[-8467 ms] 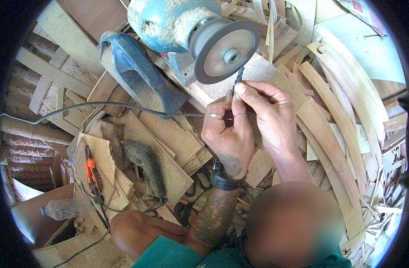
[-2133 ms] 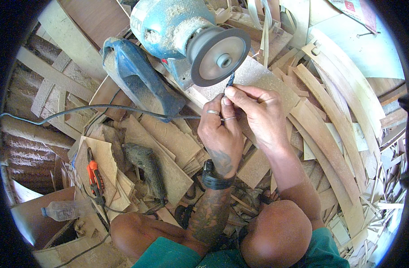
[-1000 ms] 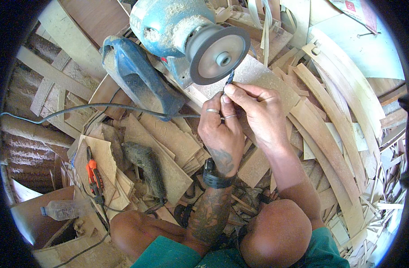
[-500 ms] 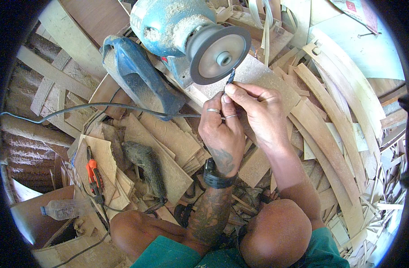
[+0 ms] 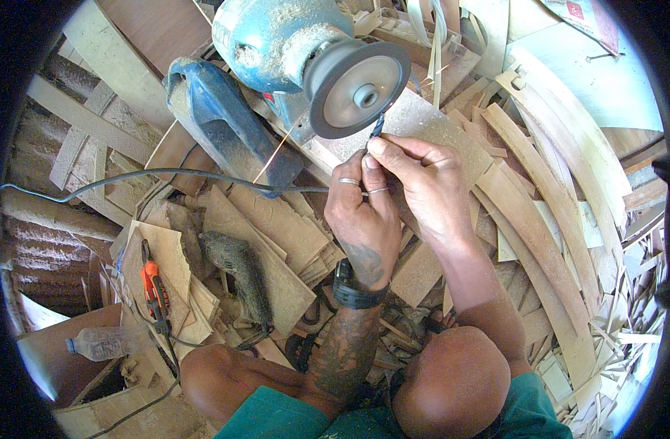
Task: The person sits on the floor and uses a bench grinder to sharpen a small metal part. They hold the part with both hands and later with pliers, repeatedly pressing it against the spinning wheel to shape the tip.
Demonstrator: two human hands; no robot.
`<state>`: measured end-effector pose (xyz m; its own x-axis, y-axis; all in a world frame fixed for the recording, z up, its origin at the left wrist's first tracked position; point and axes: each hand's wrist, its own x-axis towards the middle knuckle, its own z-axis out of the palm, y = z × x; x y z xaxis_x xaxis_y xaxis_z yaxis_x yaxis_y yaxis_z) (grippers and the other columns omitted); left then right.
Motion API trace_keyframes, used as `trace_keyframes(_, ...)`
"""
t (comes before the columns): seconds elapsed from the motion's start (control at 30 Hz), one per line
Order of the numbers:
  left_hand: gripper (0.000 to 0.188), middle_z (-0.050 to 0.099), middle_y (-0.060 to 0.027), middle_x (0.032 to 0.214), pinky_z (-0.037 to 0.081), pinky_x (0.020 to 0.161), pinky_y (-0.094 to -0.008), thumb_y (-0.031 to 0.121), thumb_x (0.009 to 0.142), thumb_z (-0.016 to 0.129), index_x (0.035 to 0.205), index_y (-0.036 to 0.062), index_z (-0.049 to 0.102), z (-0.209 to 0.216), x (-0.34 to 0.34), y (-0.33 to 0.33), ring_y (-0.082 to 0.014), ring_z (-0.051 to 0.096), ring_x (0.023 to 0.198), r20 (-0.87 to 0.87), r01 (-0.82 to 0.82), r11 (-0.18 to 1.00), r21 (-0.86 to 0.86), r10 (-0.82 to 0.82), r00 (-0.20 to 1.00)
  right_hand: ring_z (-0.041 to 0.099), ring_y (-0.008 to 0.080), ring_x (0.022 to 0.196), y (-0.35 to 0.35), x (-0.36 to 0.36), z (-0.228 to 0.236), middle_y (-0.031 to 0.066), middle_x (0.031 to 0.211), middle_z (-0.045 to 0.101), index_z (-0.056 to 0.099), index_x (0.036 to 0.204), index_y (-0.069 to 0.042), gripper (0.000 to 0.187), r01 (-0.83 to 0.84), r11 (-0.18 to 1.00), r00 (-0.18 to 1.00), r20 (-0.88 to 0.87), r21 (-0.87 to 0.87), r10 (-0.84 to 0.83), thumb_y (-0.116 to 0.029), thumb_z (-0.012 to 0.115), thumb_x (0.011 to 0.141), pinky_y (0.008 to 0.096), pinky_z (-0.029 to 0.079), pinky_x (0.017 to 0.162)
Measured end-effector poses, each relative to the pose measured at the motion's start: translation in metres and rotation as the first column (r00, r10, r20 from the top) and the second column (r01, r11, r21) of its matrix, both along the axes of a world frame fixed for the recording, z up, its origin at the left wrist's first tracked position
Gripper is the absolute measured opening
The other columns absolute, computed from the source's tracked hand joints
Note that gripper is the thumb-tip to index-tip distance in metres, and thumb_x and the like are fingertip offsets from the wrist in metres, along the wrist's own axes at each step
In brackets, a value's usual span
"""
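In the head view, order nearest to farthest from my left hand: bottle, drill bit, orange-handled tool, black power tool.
1. Drill bit: held at left hand.
2. Black power tool: left.
3. Orange-handled tool: farther left.
4. Bottle: lower left.

Right hand (image 5: 431, 175): thumb and forefinger pinching twist drill bit (image 5: 377, 127), tip at lower rim of grinding wheel (image 5: 358, 91). Left hand (image 5: 360, 208), two rings, fingers gathered at bit's lower end, grip partly hidden. Spark streaks (image 5: 273, 155) left and right of wheel. Blue bench grinder (image 5: 287, 44), sawdust-coated, beside wooden board (image 5: 452, 135); both hands near board's closest edge. Toward floor's left: dusty power tool (image 5: 236, 271), orange-handled pliers (image 5: 153, 287), plastic bottle (image 5: 104, 344) on its side. Toward floor's right: curved wooden strips (image 5: 536, 241).
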<state>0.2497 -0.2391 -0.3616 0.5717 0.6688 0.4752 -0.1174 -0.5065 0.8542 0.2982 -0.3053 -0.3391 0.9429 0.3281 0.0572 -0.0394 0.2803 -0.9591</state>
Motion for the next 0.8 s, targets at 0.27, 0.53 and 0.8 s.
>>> trace_keyframes(0.27, 0.02, 0.066, -0.0186, 0.09, 0.052, 0.072, -0.039, 0.015, 0.101, 0.06, 0.108, -0.0017, 0.068, -0.0034, 0.0018, -0.0004, -0.0309, 0.067, 0.079, 0.038, 0.0, 1.0, -0.019, 0.001, 0.999, 0.062, 0.0068, 0.078, -0.001, -0.0006, 0.001, 0.0034, 0.089, 0.071, 0.074, 0.108, 0.005, 0.023, -0.006, 1.0, 1.0, 0.025, -0.03, 0.007, -0.014, 0.069, 0.096, 0.0233, 0.052, 0.071)
trace_keyframes(0.53, 0.02, 0.067, -0.0183, 0.091, 0.052, 0.073, -0.0387, 0.014, 0.1, 0.06, 0.109, -0.0027, 0.068, -0.0031, 0.001, 0.0008, -0.0307, 0.067, 0.08, -0.009, -0.019, 1.0, 0.004, 0.019, 1.0, 0.062, 0.0065, 0.078, -0.0011, 0.0009, 0.0, 0.0031, 0.09, 0.072, 0.074, 0.109, 0.004, 0.022, -0.015, 0.998, 0.999, 0.028, -0.055, 0.017, -0.014, 0.069, 0.096, 0.0229, 0.052, 0.071)
trace_keyframes(0.8, 0.02, 0.067, -0.0185, 0.092, 0.053, 0.072, -0.0385, 0.013, 0.1, 0.061, 0.11, -0.0025, 0.069, -0.0026, 0.001, 0.0004, -0.0304, 0.068, 0.081, 0.002, -0.01, 0.999, -0.03, 0.01, 1.0, 0.063, 0.0069, 0.08, -0.0015, 0.0003, 0.0009, 0.0041, 0.092, 0.072, 0.073, 0.111, 0.005, 0.023, -0.023, 0.999, 0.999, 0.021, -0.035, 0.024, -0.013, 0.068, 0.097, 0.0225, 0.053, 0.073)
